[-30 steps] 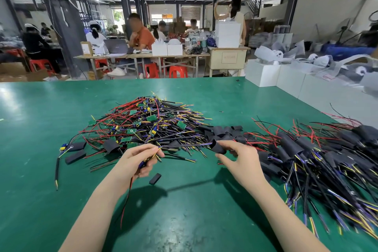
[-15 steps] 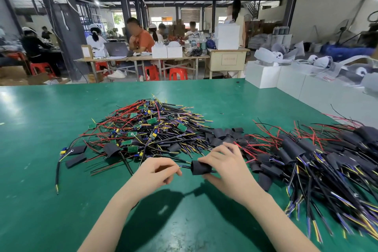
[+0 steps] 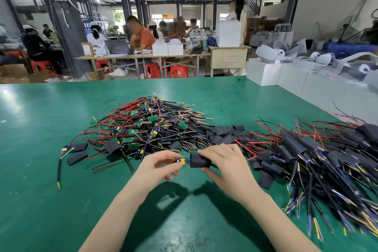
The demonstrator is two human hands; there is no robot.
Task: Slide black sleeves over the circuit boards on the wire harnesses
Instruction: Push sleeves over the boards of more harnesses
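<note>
Both hands now sit closer together than half a second ago. Left hand [image 3: 161, 164] pinches the circuit board [image 3: 182, 161], largely hidden by fingertips; right hand [image 3: 224, 164] grips the black sleeve [image 3: 200, 160]. Sleeve axis runs left-right, open end facing the board, above the green table [image 3: 51, 200]. Unsleeved harnesses [image 3: 151, 122] lie beyond; sleeved harnesses [image 3: 317, 153] lie right.

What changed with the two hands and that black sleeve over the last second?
The right hand lifted a black sleeve from the loose sleeves and brought it toward the middle. The left hand, still pinching a harness by its board end, came in to meet it; the board's tip now sits at the sleeve's mouth, not yet covered. The unsleeved pile, the finished pile and the green table stayed as they were.
</note>
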